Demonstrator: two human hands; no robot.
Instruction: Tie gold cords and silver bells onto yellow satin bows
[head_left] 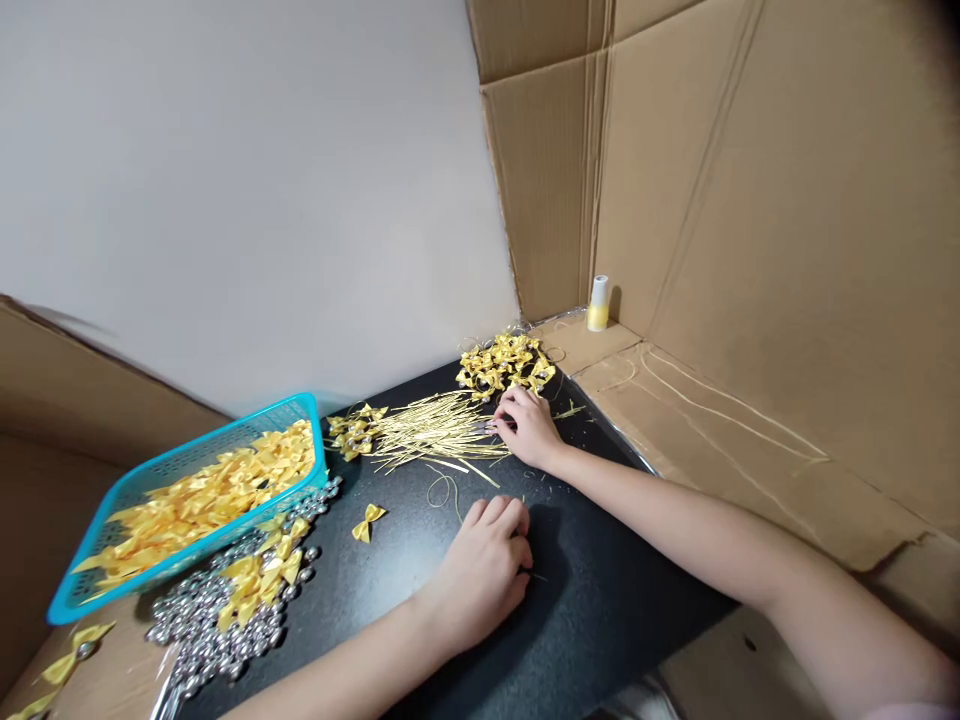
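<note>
Yellow strips (435,430): head view. The strips lay in a loose, roughly parallel bundle on the far part of the black tabletop (600,620), between a small cluster of bows (352,432) at their left end and the right hand (529,430) at their right. Right hand: fingers bent and close together, fingertips at the strip ends; could not tell whether a strip was gripped. Left hand (484,570): nearer the body, palm down, fingers curled narrow. A thin cord (454,487) looped on the tabletop just beyond it and ran to its fingers; the fingertips were hidden, so could not tell whether they held it.

Surroundings: a heap of yellow bows (502,365) lay beyond the right hand. One single bow (367,522) lay apart, left of the left hand. At far left, a blue basket (319,445) contained yellow ribbon pieces (225,490); silver beads (202,630) lay alongside, more bows on top. A white-and-yellow cone (598,305) stood upright near the cardboard wall (787,200)
</note>
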